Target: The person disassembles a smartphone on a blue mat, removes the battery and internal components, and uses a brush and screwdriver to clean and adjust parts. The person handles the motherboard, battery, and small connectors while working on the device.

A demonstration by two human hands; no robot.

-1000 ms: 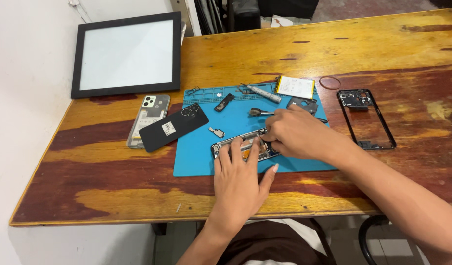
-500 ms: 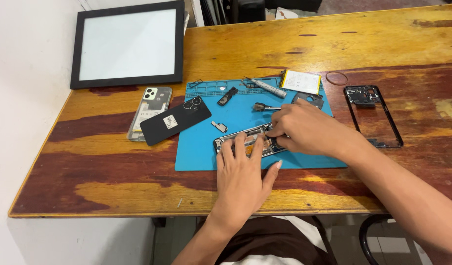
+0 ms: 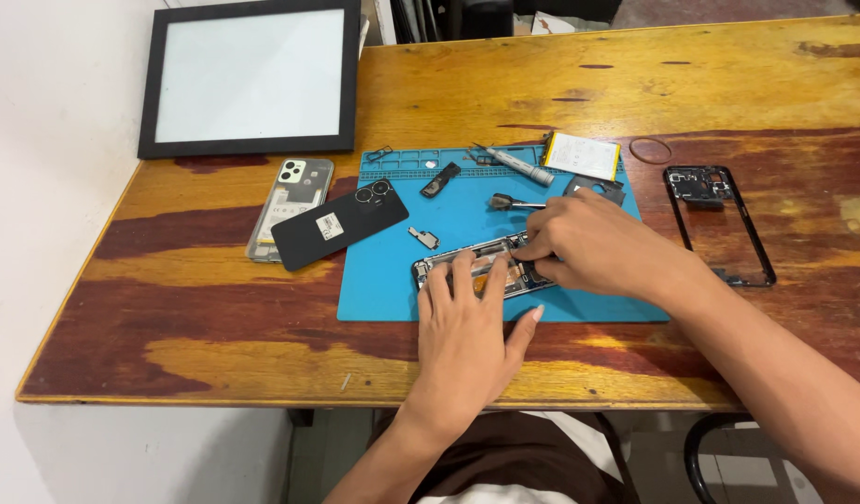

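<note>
With its black back cover [image 3: 339, 224] and frame [image 3: 719, 224] already off, the opened phone [image 3: 481, 266] lay near the blue mat's [image 3: 392, 271] front edge, left hand [image 3: 467, 336] pressing flat on it, right hand [image 3: 588, 247] pinching inside.

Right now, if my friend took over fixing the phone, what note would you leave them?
Left hand: fingers flat on the opened phone, steadying it on the blue mat.
Right hand: fingertips working at the phone's right end; I cannot tell if it grips anything.
Done: black back cover and phone frame lie off to the sides; battery at the mat's far edge.
Left: phone not yet closed up.
</note>
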